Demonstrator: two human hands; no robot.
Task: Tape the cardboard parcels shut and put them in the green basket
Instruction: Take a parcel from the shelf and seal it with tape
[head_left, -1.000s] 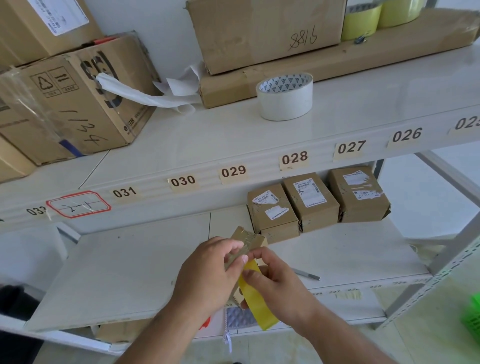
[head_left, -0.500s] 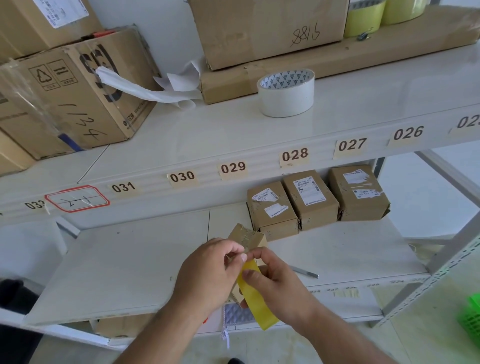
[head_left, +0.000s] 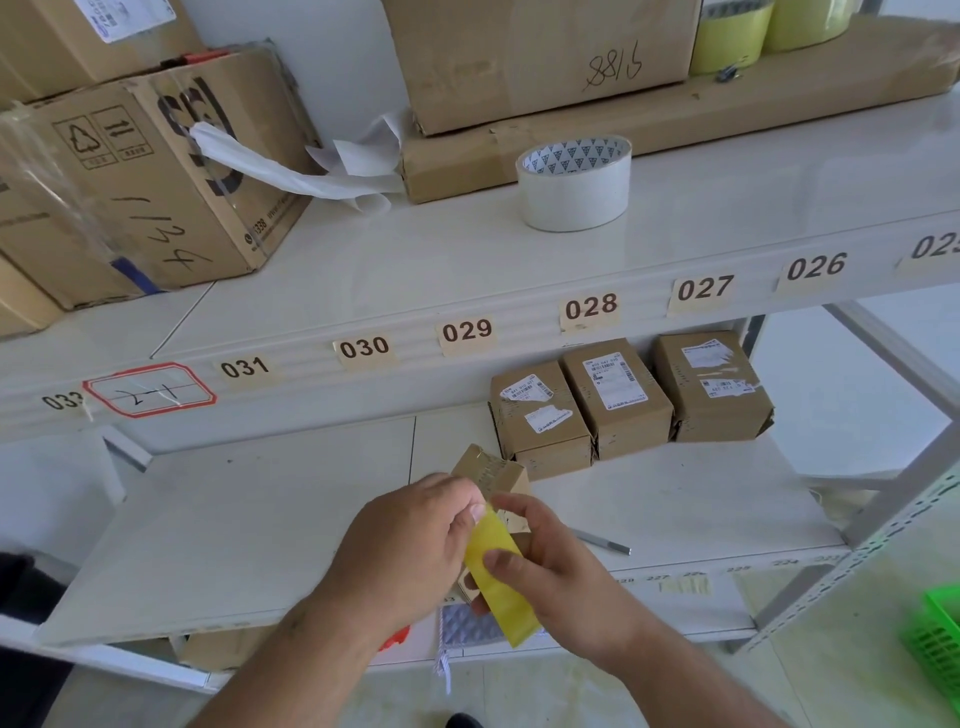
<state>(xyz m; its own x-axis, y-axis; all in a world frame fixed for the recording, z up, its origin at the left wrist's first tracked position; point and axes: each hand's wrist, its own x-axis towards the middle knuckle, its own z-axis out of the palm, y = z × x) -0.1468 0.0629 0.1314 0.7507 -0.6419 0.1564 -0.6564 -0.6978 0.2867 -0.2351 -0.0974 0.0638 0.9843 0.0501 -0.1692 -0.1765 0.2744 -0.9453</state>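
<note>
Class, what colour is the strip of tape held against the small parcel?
Yellow: the strip of tape shows best in the head view.

Soft, even daylight is filling the scene, shadows are staying faint, the wide lens is bending the shelf edge, and focus is holding sharp.

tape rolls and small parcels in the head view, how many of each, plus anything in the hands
White tape roll: 1
Yellow tape rolls: 2
Small labelled parcels on the lower shelf: 3
Small parcel held in both hands: 1
Yellow tape strip on the held parcel: 1
Total: 8
</note>
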